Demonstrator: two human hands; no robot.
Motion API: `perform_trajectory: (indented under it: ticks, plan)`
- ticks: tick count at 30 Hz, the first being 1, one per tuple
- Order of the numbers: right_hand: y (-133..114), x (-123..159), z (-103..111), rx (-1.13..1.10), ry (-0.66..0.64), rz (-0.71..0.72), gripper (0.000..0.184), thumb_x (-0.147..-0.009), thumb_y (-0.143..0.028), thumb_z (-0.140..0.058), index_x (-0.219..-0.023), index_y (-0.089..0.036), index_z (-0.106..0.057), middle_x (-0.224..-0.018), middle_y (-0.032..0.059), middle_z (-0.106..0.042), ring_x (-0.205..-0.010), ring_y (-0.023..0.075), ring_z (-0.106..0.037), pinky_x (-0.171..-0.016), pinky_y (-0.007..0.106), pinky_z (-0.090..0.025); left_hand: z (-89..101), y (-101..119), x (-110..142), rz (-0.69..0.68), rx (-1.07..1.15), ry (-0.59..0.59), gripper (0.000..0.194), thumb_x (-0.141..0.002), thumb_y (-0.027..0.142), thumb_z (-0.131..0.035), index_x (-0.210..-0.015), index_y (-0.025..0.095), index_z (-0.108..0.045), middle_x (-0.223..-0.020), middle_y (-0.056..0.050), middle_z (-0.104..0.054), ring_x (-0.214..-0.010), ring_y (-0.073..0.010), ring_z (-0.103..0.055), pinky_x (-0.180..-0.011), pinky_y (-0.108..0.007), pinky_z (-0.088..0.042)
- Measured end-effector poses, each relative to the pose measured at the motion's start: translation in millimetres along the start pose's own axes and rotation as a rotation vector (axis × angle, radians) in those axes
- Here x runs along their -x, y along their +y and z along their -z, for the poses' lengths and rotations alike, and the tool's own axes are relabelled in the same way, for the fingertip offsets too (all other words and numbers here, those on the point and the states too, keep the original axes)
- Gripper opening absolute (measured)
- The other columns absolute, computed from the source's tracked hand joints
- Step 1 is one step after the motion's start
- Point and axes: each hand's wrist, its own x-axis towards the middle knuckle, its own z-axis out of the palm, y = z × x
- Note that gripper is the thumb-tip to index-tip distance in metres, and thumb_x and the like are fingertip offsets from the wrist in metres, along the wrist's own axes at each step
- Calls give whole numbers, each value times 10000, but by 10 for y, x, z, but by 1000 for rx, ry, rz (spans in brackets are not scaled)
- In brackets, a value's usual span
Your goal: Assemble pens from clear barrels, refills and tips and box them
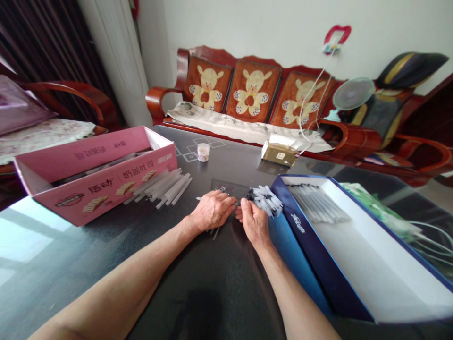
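Observation:
My left hand (215,208) is closed over a thin pen, whose pale tip (198,198) pokes out on the wrist side. My right hand (253,222) pinches the other end between thumb and fingers, and the two hands nearly touch. Most of the pen is hidden by the fingers. A few thin clear rods (214,233) lie under and beside my left hand. Just beyond my right hand is a pile of translucent pen caps (266,200), with black parts among them. Translucent pen barrels (164,188) lie in a loose heap to the left.
A pink carton (106,189) stands left, dark thin items inside. On the right, a blue box (304,250) holds a row of clear pens (318,203) with dark ends. A small white tub (203,152), a tissue box (280,153) and a green package (382,208) are on the dark table (212,293).

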Motion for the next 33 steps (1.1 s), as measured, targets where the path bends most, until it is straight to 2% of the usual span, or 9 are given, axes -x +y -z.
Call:
perform_trajectory:
  ticks: [5,9,13,19,22,27,33]
  plan:
    - [35,-1,13,-24,-29,65,288,-842,-426,-525,-959,-175,-606,-801,52,-695,-719,192,-668,-596,274,-527,-16,-12,8,11,3,-7,330,-969,343,-344,-1044,176,-619,-771,-47,-604,-743,-180,-544,-732,-307,-432]
    - [60,-18,14,40,-37,88,267,-852,-417,-504,-863,-181,-629,-759,48,-687,-741,191,-657,-612,267,-518,-13,-6,8,-6,7,-2,322,-965,333,-353,-1044,172,-620,-770,-49,-600,-747,-180,-545,-729,-306,-436]
    - [38,-25,21,128,1,70,384,-889,-473,-430,-706,-191,-618,-670,49,-666,-649,180,-620,-589,272,-496,-12,-2,7,-20,10,-8,300,-959,317,-366,-1044,174,-615,-780,-47,-599,-744,-177,-544,-726,-304,-439]
    - [33,-26,45,68,-29,100,285,-856,-416,-483,-859,-185,-651,-785,61,-701,-696,194,-644,-601,278,-508,-15,-4,11,-14,10,-9,297,-958,320,-371,-1037,177,-619,-775,-46,-595,-748,-174,-550,-723,-301,-442]
    - [55,-36,41,116,-31,122,311,-870,-425,-463,-837,-184,-657,-764,55,-690,-691,185,-636,-603,269,-502,-11,4,8,-21,3,-11,290,-956,317,-376,-1030,181,-622,-768,-41,-587,-736,-169,-546,-704,-293,-438]
    - [50,-33,28,156,-6,92,407,-902,-467,-406,-687,-190,-614,-690,51,-666,-656,177,-619,-591,263,-487,-7,19,1,-25,2,-12,300,-960,317,-363,-1019,182,-624,-764,-38,-588,-728,-174,-540,-698,-300,-439]
    - [35,-23,47,108,-58,123,313,-863,-426,-479,-815,-178,-663,-769,59,-700,-702,187,-639,-594,260,-500,-40,-1,10,-34,16,-5,316,-961,319,-348,-1019,178,-625,-759,-47,-579,-732,-170,-545,-701,-301,-440]
